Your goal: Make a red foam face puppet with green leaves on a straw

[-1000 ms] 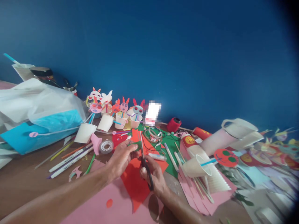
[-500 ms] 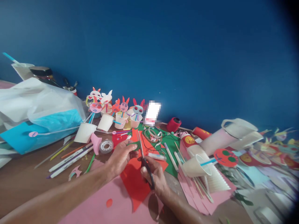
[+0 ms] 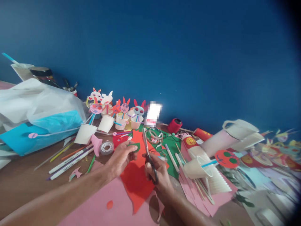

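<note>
Green paper [image 3: 136, 147] is pinched by left hand [image 3: 121, 159] mid-frame, just left of up-frame-pointing scissors [image 3: 146, 142] held by right hand [image 3: 161, 172].

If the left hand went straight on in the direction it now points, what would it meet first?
Most likely the scissors in the right hand: their blades stand just beyond the green paper piece the left hand pinches. Depth is unclear, so it might pass over or under them.

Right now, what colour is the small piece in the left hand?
The small piece in the left hand is green, seen best in the head view.
</note>
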Tool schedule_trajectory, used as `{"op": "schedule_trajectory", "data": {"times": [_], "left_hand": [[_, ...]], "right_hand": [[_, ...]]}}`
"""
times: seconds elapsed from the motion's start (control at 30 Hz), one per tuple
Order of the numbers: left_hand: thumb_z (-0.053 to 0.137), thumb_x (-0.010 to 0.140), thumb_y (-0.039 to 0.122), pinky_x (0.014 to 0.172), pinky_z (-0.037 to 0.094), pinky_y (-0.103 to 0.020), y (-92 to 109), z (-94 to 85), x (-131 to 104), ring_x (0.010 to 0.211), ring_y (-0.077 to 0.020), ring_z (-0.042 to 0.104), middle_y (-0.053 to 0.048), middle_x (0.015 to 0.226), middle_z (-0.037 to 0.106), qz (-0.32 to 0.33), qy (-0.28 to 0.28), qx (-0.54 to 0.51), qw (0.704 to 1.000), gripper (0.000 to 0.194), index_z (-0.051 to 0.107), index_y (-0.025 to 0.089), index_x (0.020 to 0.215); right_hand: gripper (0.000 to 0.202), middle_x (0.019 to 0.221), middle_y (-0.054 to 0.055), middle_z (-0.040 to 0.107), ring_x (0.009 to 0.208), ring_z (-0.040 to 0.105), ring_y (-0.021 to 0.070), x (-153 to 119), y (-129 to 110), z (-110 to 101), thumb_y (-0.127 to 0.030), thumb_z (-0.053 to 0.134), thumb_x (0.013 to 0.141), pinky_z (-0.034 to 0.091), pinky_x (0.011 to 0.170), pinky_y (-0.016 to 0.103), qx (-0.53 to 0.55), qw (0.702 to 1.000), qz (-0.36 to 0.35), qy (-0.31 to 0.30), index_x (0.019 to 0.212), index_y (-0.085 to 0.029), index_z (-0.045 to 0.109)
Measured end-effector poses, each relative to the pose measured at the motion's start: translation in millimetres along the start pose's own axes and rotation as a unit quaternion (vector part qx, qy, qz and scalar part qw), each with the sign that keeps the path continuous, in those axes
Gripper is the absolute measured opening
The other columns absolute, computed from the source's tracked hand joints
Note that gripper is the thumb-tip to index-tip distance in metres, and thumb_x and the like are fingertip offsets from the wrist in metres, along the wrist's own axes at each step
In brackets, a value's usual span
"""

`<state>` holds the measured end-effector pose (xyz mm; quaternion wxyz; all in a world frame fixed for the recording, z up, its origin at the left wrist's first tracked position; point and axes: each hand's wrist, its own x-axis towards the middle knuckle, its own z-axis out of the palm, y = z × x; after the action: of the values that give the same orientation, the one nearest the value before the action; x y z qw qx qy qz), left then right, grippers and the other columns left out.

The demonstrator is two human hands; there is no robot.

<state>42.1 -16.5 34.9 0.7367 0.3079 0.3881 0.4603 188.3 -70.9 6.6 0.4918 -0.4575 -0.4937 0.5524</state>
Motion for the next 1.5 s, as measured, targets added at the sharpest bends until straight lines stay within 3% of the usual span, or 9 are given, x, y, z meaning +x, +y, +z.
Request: {"op": "schedule_trajectory", "data": {"times": [0.23, 0.37, 0.53, 0.67, 0.87, 1.23, 1.5], "left_hand": [[0.057, 0.065, 0.015, 0.05, 0.035, -0.019, -5, -2.0, -1, 0.048, -0.0059, 0.044, 0.006, 0.055, 0.048, -0.017, -0.052, 0.103, 0.993, 0.005, 0.052, 0.016, 0.067], [0.056, 0.064, 0.015, 0.049, 0.032, -0.02, -8, -0.5, -2, 0.049, -0.0065, 0.041, 0.005, 0.055, 0.048, -0.035, -0.1, 0.19, 0.976, 0.001, 0.055, 0.014, 0.064], [0.056, 0.063, 0.015, 0.05, 0.03, -0.021, -13, -1.8, -3, 0.05, -0.0076, 0.041, 0.004, 0.053, 0.048, -0.037, -0.131, 0.247, 0.959, 0.001, 0.056, 0.014, 0.062], [0.058, 0.065, 0.017, 0.052, 0.03, -0.021, -13, -0.8, -4, 0.053, -0.0079, 0.043, 0.003, 0.056, 0.053, -0.026, -0.127, 0.234, 0.963, 0.004, 0.057, 0.014, 0.063], [0.062, 0.067, 0.021, 0.056, 0.033, -0.02, -18, -0.8, -1, 0.054, -0.0071, 0.046, 0.003, 0.058, 0.054, -0.013, -0.097, 0.186, 0.978, 0.009, 0.057, 0.013, 0.065], [0.066, 0.063, 0.021, 0.054, 0.037, -0.02, -26, 7.2, -9, 0.05, -0.0069, 0.049, 0.001, 0.058, 0.057, -0.063, -0.067, 0.088, 0.992, 0.014, 0.057, 0.012, 0.069], [0.062, 0.067, 0.021, 0.056, 0.041, -0.021, -2, 4.2, -3, 0.053, -0.0076, 0.052, 0.001, 0.063, 0.059, -0.011, -0.03, 0.084, 0.996, 0.011, 0.057, 0.013, 0.072]], "right_hand": [[0.04, 0.062, -0.003, 0.048, 0.052, 0.044, 0.0098, 12, -5, -11, -0.043, 0.057, 0.075, 0.036, 0.049, 0.022, 0.027, 0.996, -0.074, 0.034, 0.104, -0.018, 0.048], [0.043, 0.075, -0.001, 0.053, 0.064, 0.05, 0.0117, 14, -6, -11, -0.031, 0.068, 0.067, 0.041, 0.057, 0.022, 0.037, 0.996, -0.056, 0.064, 0.103, -0.021, 0.047], [0.044, 0.073, -0.002, 0.055, 0.064, 0.051, 0.0117, 13, -7, -10, -0.02, 0.068, 0.063, 0.041, 0.056, 0.021, 0.024, 0.998, -0.031, 0.05, 0.101, -0.021, 0.047], [0.039, 0.07, -0.003, 0.055, 0.065, 0.051, 0.0114, 11, -5, -10, -0.017, 0.066, 0.065, 0.041, 0.058, 0.021, -0.028, 0.997, -0.032, 0.071, 0.099, -0.021, 0.047], [0.039, 0.071, -0.003, 0.053, 0.062, 0.05, 0.0101, 11, -1, -7, -0.017, 0.064, 0.065, 0.04, 0.054, 0.019, -0.009, 0.996, -0.031, 0.08, 0.098, -0.02, 0.045], [0.033, 0.074, -0.003, 0.052, 0.063, 0.05, 0.0103, 8, 3, -3, -0.017, 0.059, 0.07, 0.042, 0.058, 0.021, -0.031, 0.988, -0.077, 0.126, 0.099, -0.021, 0.044], [0.035, 0.077, 0.0, 0.051, 0.067, 0.049, 0.0124, 2, -5, 0, -0.033, 0.06, 0.074, 0.041, 0.059, 0.022, -0.049, 0.995, -0.037, 0.076, 0.105, -0.02, 0.049]]}}
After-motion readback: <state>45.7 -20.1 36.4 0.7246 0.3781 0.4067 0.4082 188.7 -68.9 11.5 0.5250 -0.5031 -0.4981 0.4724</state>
